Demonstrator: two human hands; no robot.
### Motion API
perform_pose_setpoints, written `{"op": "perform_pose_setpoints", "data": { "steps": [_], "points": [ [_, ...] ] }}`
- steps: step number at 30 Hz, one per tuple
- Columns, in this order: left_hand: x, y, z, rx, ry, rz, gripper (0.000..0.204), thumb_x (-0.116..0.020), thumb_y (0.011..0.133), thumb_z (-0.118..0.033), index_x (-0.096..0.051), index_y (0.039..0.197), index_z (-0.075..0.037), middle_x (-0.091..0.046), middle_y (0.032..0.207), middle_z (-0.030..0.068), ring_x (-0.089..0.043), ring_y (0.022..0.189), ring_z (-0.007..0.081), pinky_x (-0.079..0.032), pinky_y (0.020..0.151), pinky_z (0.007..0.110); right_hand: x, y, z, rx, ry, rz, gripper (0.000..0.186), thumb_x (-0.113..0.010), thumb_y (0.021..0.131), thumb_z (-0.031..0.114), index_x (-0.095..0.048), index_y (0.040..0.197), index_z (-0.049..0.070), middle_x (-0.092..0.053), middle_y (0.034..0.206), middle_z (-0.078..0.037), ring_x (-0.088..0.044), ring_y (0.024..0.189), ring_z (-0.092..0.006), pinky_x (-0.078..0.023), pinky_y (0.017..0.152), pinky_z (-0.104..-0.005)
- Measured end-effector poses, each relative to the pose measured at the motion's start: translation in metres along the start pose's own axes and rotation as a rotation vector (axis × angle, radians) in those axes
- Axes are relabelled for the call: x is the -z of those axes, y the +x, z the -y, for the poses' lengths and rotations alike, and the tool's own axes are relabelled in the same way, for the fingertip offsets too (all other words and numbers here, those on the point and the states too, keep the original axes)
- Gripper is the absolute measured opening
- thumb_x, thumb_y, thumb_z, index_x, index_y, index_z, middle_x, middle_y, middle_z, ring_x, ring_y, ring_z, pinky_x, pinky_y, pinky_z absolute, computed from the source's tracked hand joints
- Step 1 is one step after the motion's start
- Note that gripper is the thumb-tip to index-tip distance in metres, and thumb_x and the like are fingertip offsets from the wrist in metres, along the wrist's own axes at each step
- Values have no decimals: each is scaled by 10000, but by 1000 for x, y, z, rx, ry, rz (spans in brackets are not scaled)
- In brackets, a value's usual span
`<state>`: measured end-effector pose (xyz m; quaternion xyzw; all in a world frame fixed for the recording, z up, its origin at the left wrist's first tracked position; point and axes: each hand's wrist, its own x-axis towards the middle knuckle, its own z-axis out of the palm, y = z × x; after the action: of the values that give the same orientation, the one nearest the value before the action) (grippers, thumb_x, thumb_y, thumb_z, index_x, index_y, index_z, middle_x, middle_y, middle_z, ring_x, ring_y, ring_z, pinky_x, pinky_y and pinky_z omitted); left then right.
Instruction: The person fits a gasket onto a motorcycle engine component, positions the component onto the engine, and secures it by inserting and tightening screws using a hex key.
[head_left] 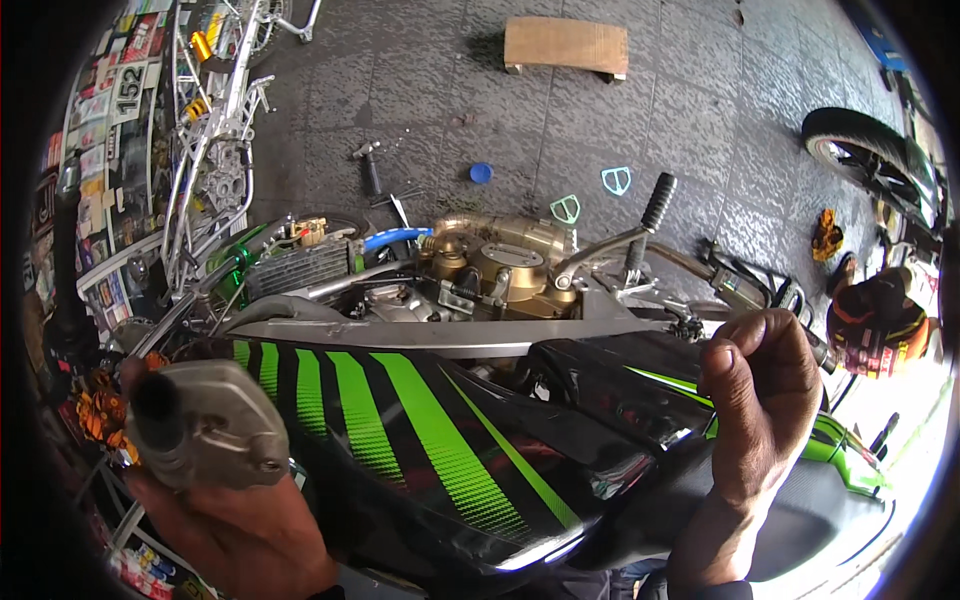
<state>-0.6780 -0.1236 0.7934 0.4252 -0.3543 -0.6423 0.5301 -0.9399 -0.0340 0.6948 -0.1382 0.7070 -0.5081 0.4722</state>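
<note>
Where left hand (240,535) grips, metal part (225,425), partly covering it.

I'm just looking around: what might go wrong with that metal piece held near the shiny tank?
The grey metal part in the left hand could slip and perhaps scratch or dent the glossy black tank with green stripes. Also, the small blue disc lies loose on the paved floor, so someone might step on it or kick it away.
</note>
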Motion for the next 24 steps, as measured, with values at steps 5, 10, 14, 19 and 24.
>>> {"op": "perform_pose_setpoints", "data": {
  "steps": [5,10,14,19,24],
  "points": [
    [6,3,5,53,68,98,492,-409,1047,-293,-397,1407,42,-488,1397,207,-465,1310,288,-287,1166,441,1,5,-6,-35,-101,-108,185,-732,820,-2,-553,860,24,-598,772,-17,-533,697,-63,-436,650,-205],
    [9,-2,-1,-34,122,-8,490,-405,1048,-277,-383,1412,50,-481,1398,220,-480,1295,295,-318,1149,436,-9,8,-11,-134,-580,109,179,-761,765,26,-588,802,-1,-639,705,-72,-620,640,-130,-498,618,-274],
    [18,-8,3,-76,118,-120,489,-402,1049,-264,-371,1416,57,-475,1399,230,-491,1284,301,-343,1135,432,-8,7,-11,-148,-721,254,188,-770,753,81,-604,801,7,-645,710,-105,-643,632,-212,-502,608,-328],
    [28,-21,-16,-145,114,-319,488,-398,1050,-248,-357,1422,65,-468,1400,243,-505,1269,308,-375,1117,427,-7,7,-5,-164,-791,452,164,-746,762,136,-622,801,37,-654,738,-140,-661,668,-324,-505,616,-381],
    [18,-37,-9,-450,2126,-303,472,-379,1052,-207,-343,1412,97,-475,1373,282,-566,1190,341,-495,1000,398,-3,5,-7,-107,-799,519,152,-718,787,157,-627,816,39,-667,758,-146,-675,698,-330,-513,618,-396]
  ]
}}
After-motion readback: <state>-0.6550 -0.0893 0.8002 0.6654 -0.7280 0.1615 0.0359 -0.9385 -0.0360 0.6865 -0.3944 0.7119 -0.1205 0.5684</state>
